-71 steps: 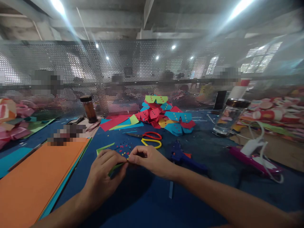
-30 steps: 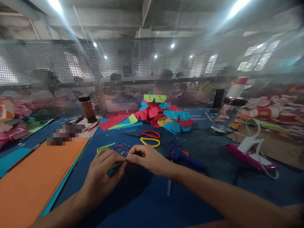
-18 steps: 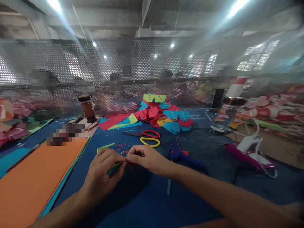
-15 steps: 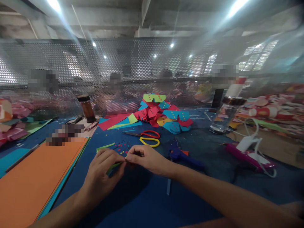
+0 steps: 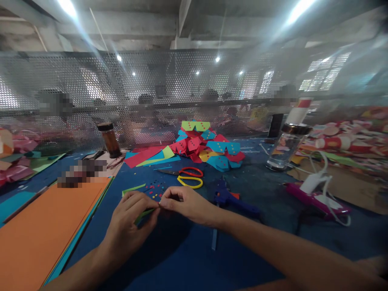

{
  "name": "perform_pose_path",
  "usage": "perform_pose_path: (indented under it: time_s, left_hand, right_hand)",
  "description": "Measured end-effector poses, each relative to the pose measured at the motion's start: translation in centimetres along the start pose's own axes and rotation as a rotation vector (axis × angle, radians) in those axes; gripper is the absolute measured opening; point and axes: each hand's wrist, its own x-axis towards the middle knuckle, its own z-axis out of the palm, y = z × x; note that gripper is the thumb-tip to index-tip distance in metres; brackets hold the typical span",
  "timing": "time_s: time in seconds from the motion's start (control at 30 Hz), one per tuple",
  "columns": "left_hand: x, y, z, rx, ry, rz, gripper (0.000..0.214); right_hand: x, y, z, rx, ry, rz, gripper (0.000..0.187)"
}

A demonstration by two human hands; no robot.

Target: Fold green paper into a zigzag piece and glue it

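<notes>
My left hand [image 5: 133,214] is closed around a piece of green paper [image 5: 143,217], which shows between thumb and fingers; most of it is hidden. My right hand [image 5: 184,204] is pinched, its fingertips meeting those of my left hand. Whatever the pinch holds is too small to name. Just beyond the hands, tiny coloured paper bits [image 5: 155,190] lie scattered on the blue table [image 5: 169,258]. Scissors [image 5: 189,178] with one red and one yellow handle rest past them. Under my right forearm's far side lies a blue glue gun [image 5: 230,198] with a clear glue stick [image 5: 214,238].
Folded paper masks with dots [image 5: 209,145] are heaped at the back, beside coloured paper strips [image 5: 151,155]. Orange sheets [image 5: 51,222] are stacked at left. A brown bottle [image 5: 109,140], a glass bottle [image 5: 286,147] and a purple power strip [image 5: 315,200] stand or lie around. A perforated screen [image 5: 169,89] closes the back.
The view has shifted very slightly. Both hands keep the same pose, fingertips together, and nothing on the table has visibly moved.
</notes>
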Motion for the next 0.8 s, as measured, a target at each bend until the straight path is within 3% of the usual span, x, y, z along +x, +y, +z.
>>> perform_pose_path:
  time_s: [0.6, 0.8]
  left_hand:
    - [0.0, 0.0, -0.4, -0.023, -0.047, -0.058, 0.007]
    - [-0.1, -0.3, -1.1, -0.088, -0.104, -0.27, 0.021]
  right_hand:
    - [-0.2, -0.7, 0.0, -0.068, 0.068, -0.037, 0.027]
    - [0.3, -0.3, -0.4, -0.027, 0.133, -0.07, 0.03]
